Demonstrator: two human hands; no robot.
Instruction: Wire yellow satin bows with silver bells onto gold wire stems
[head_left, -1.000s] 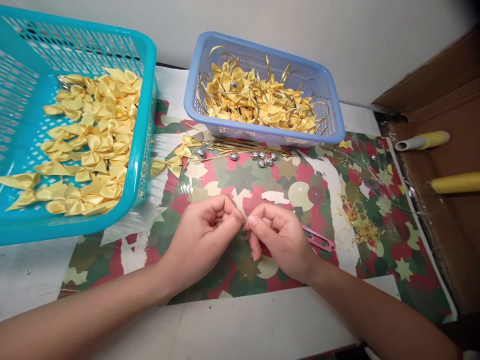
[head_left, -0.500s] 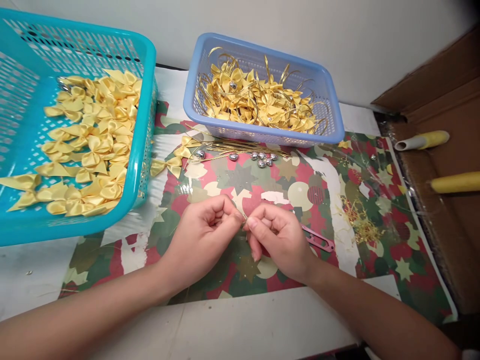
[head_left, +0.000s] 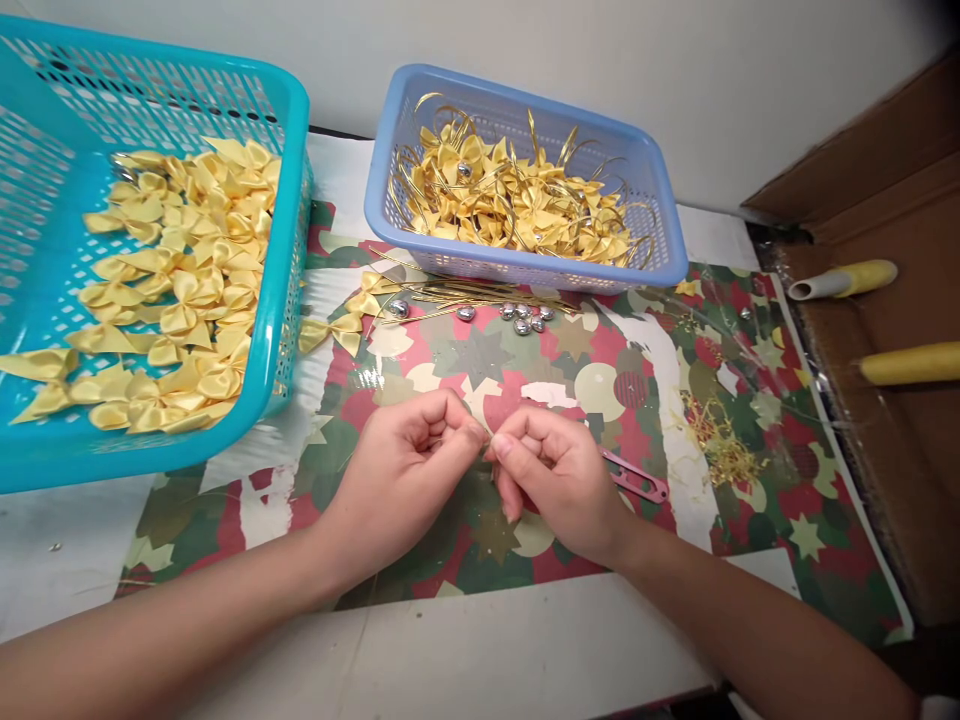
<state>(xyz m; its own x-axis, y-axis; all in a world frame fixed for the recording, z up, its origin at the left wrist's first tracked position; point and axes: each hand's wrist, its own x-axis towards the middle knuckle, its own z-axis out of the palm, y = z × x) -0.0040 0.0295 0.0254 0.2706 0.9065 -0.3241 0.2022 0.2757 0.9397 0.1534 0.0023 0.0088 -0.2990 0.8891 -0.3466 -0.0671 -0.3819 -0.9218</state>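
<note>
My left hand is closed in a pinch over the middle of the patterned sheet. Its fingertips nearly meet those of my right hand, also pinched. A short bit of thin, light strand shows between them; the rest is hidden by my fingers. Just beyond my hands lie gold cords in a loose bundle, several small silver bells and yellow ribbon bows. Partly under my right hand is a pink-handled tool, its other end hidden.
A turquoise basket with yellow bows stands at the left. Behind the cords is a blue basket holding bows with cords and bells. Thread scraps lie on the right of the red and green sheet. Cardboard with yellow tubes borders the right.
Both hands keep the same pinch in nearly the same spot. The whole view has shifted very slightly; nothing else has visibly moved.
</note>
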